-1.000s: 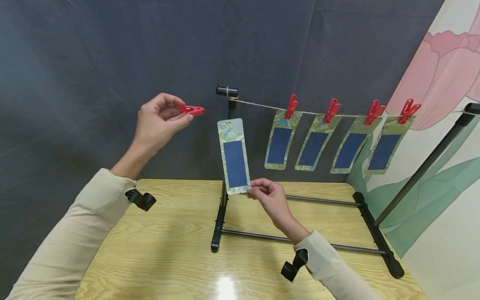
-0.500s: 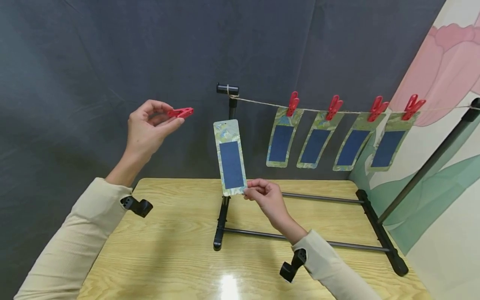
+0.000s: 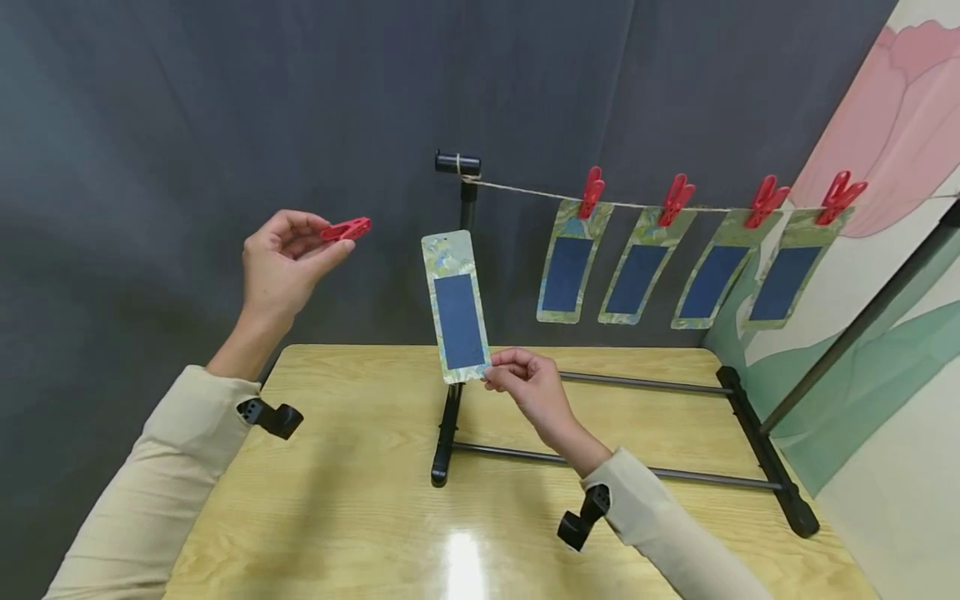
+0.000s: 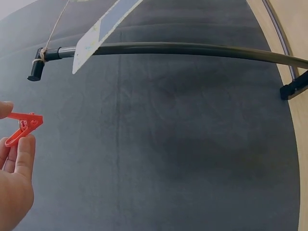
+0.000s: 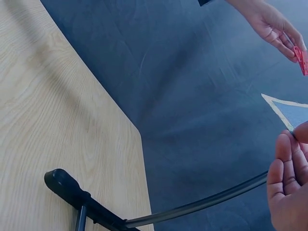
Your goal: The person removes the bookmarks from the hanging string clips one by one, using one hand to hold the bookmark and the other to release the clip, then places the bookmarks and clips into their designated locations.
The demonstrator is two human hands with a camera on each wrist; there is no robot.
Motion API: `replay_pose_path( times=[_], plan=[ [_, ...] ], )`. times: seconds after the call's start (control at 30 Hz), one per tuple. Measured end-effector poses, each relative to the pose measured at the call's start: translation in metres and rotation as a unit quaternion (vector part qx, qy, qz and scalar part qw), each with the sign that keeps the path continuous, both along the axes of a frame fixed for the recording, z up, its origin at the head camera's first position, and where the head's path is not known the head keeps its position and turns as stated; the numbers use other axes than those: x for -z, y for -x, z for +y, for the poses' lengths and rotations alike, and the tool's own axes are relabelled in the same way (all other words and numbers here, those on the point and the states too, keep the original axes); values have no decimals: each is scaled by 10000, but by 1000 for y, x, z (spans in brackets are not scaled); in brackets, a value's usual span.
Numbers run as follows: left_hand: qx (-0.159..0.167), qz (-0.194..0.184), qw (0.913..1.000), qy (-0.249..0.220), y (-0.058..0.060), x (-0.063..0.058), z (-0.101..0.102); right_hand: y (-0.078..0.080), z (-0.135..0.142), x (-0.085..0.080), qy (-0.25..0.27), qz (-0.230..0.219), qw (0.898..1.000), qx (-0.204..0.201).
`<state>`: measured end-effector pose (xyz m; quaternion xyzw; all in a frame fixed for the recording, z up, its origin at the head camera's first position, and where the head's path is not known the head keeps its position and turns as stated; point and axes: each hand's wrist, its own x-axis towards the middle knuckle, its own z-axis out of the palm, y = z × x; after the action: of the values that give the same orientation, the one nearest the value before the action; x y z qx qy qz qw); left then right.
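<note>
My left hand (image 3: 281, 262) pinches a red plastic clothespin (image 3: 347, 229) between thumb and fingers, left of the rack's near post; the left wrist view shows the clothespin (image 4: 26, 126) side-on. Lower down, my right hand (image 3: 532, 392) pinches the bottom right corner of a bookmark-like card (image 3: 459, 321) with a blue panel and a green-blue painted border. The card stands nearly upright, leaning slightly left, in front of the post. A small hole shows near its top edge. It is apart from the clothespin and the string (image 3: 525, 191). The right wrist view catches only a corner of the card (image 5: 288, 111).
Several matching cards (image 3: 567, 275) hang from the string, each under a red clothespin (image 3: 592, 193). The string runs between the posts of a black rack (image 3: 450, 433) on a wooden table (image 3: 360, 467). A dark cloth (image 3: 225, 108) hangs behind; a painted wall (image 3: 885, 400) stands right.
My left hand has moved left and slightly down with the clothespin, away from the card. The card and right hand have shifted slightly left. The head view has tilted a little.
</note>
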<state>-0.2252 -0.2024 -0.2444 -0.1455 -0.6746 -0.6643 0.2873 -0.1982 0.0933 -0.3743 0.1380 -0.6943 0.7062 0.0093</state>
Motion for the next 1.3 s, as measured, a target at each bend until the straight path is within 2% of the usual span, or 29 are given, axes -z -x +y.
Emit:
replay_pose_path(
  times=[0.23,0.7,1.13,1.3],
  plan=[
    [-47,24,9997,-237,3,4,-7,8,-3,-4,90,146,9998,-86],
    [-231,-160,9984,-488,3,25,-19,13,-10,0,159,85,9996,-205],
    [-383,-249,9963,-727,0,51,-27,11,-15,12,162,-1,9997,-197],
    [-526,-396,9942,-847,-5,63,-31,6,-18,19,159,-184,9994,-238]
  ],
)
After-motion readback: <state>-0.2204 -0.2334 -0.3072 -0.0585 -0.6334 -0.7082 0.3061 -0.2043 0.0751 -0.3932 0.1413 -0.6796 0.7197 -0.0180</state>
